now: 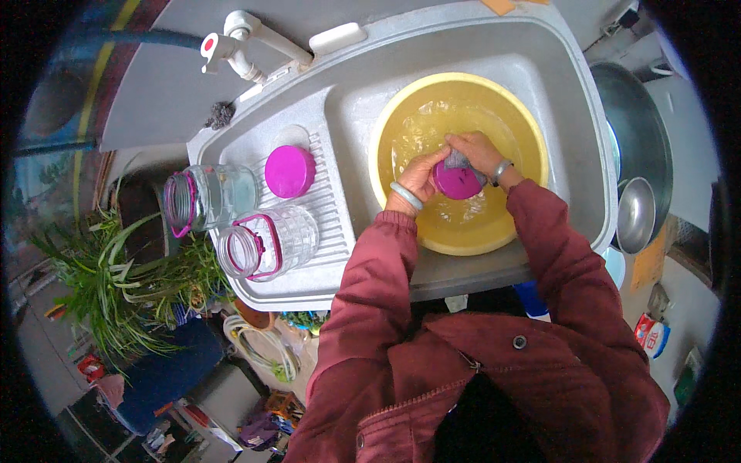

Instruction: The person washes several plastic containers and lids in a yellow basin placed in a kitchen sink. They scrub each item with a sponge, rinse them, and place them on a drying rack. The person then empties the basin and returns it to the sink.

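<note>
My left hand (419, 176) grips a purple jar lid (457, 183) by its left edge, above the water in a yellow plastic basin (460, 247). My right hand (477, 153) holds a grey cloth (457, 160) against the far side of this lid. The basin stands in the bowl of a grey sink (356, 110). A second purple lid (290, 172) lies on the ribbed drainboard at the left. Near it two clear glass jars lie on their sides without lids: one jar (228, 188) farther back, the other jar (295, 234) with a purple handle.
A white tap (231, 49) with a red mark rises behind the sink's left part, beside a dark scouring pad (220, 114). Green potted plants (110, 278) border the drainboard. Right of the sink are a large dark pan (645, 116) and a metal ladle (635, 214).
</note>
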Demonstrator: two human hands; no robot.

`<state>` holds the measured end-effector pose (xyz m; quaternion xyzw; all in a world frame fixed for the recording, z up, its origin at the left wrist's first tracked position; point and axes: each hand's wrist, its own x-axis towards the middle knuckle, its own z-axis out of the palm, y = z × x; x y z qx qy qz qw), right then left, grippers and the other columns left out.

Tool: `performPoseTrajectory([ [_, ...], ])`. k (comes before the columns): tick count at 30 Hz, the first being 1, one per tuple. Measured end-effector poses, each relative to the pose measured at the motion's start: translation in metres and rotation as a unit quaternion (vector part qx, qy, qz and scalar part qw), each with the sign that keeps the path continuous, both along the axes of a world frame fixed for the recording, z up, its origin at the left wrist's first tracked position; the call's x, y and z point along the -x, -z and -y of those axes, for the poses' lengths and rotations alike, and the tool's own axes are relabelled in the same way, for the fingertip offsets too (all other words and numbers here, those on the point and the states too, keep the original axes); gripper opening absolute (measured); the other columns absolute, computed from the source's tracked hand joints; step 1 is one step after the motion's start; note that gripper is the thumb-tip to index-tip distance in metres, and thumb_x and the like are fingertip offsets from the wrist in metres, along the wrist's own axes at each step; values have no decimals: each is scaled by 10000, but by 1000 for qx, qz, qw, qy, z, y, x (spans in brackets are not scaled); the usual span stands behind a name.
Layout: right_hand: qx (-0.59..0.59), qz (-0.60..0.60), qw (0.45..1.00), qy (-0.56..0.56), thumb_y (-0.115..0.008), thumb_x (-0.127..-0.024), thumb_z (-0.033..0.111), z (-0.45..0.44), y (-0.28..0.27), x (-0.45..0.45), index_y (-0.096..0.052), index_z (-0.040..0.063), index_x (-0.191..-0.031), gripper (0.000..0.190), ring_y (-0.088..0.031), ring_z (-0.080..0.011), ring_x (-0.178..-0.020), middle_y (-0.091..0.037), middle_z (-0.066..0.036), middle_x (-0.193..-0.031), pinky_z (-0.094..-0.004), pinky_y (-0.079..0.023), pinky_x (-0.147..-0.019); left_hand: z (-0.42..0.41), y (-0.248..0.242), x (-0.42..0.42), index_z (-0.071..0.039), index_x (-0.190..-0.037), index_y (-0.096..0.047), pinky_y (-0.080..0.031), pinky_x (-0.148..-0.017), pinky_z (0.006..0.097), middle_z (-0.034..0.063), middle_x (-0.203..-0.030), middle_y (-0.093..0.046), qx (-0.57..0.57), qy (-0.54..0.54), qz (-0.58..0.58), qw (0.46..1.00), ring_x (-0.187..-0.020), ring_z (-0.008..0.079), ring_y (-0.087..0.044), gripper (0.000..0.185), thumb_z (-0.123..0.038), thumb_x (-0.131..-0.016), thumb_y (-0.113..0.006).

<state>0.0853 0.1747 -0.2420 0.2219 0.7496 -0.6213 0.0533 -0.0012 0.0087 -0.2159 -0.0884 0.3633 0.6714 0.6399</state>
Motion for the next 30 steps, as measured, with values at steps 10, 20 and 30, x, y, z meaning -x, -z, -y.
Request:
performPoseTrajectory([
  [10,-231,75,958,-156,-511,-875,245,1,23,-17,-627,51,-1007,262,-610,-319,-872,-642,-166,-976,-421,-486,-782,22,56,0,-8,-1170,-557,-513,-879,403,119,-1106,-635,107,-250,28,962,-1016,247,-611,317,-182,-906,-581],
  [20,-272,-176,941,96,-447,-881,195,54,0,19,-604,18,-994,263,-561,-349,-1040,-603,-188,-1078,-445,-452,-859,-6,28,-16,-12,-1170,-568,-479,-938,388,108,-1104,-637,84,-272,-47,958,-1042,251,-599,301,-159,-907,-574],
  [30,-217,129,966,-51,-545,-830,215,-12,52,-23,-647,3,-927,255,-644,-354,-775,-667,-199,-904,-449,-501,-690,29,47,-7,-18,-1082,-588,-490,-890,447,117,-1113,-634,113,-267,-4,957,-1041,265,-605,285,-175,-844,-591],
])
